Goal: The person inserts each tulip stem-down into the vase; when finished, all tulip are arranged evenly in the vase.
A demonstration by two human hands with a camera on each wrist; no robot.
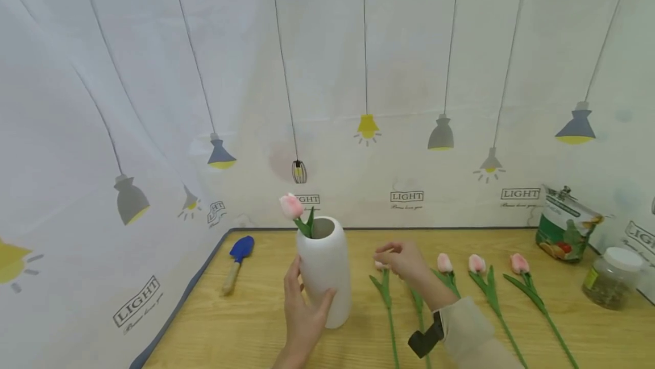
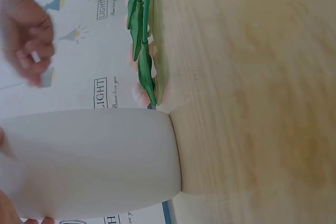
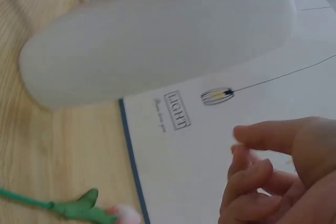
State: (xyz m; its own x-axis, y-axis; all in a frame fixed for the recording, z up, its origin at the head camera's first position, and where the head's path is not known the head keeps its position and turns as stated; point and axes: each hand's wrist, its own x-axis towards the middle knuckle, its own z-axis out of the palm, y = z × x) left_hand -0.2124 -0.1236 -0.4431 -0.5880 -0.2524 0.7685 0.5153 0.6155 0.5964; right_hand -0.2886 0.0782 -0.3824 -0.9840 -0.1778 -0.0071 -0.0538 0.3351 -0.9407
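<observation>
A blue-bladed trowel [image 1: 241, 249] lies left of a white vase [image 1: 324, 278] gripped by a person's left hand [image 1: 303, 313], one pink tulip [image 1: 292, 207] leaning out of it. The right hand [image 1: 407, 266], loosely curled and empty, hovers over pink tulips [image 1: 477, 264] on a wooden table [image 1: 194, 329], where a low-swinging sleeve [image 1: 473, 329] could drag them and a knock against the vase could topple it.

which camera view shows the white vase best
The head view: it shows the vase from rim to base, with its open mouth and one pink tulip inside. The left wrist view cuts off its top; the right wrist view shows its side, not its opening.
</observation>
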